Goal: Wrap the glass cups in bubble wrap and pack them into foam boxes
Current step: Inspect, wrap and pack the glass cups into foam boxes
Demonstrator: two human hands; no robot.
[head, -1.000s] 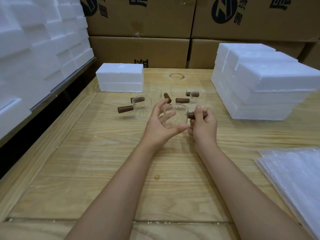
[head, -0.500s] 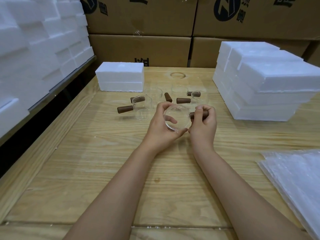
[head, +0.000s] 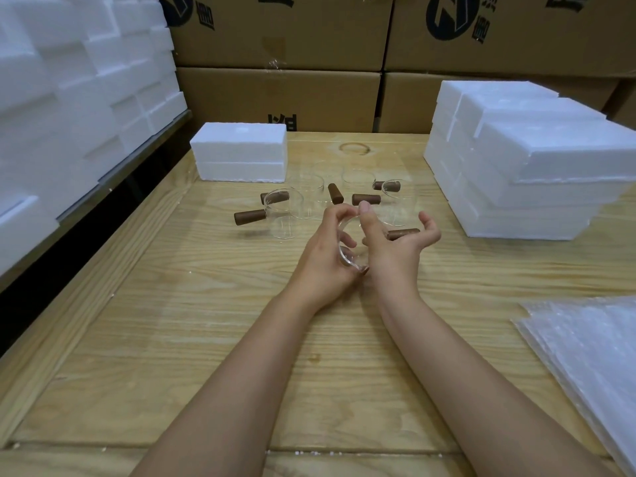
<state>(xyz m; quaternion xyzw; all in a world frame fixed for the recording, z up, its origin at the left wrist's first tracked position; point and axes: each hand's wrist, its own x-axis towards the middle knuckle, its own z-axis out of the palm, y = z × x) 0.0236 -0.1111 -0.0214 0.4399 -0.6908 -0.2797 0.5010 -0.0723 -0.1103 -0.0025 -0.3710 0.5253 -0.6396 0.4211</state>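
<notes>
Glass cup (head: pixel 348 251) mid-frame, above the worktop (head: pixel 192 339), gripped round its body by the left hand (head: pixel 321 259) — its brown handle (head: pixel 402 233) lies across the right hand (head: pixel 395 258), whose fingers are spread, grasping nothing.

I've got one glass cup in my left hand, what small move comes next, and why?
Probably reach the right hand over to the bubble wrap stack at your near right and take one sheet. The left hand grips the glass cup unwrapped, the right hand's fingers are spread and hold nothing, and no sheet is laid out.
</notes>
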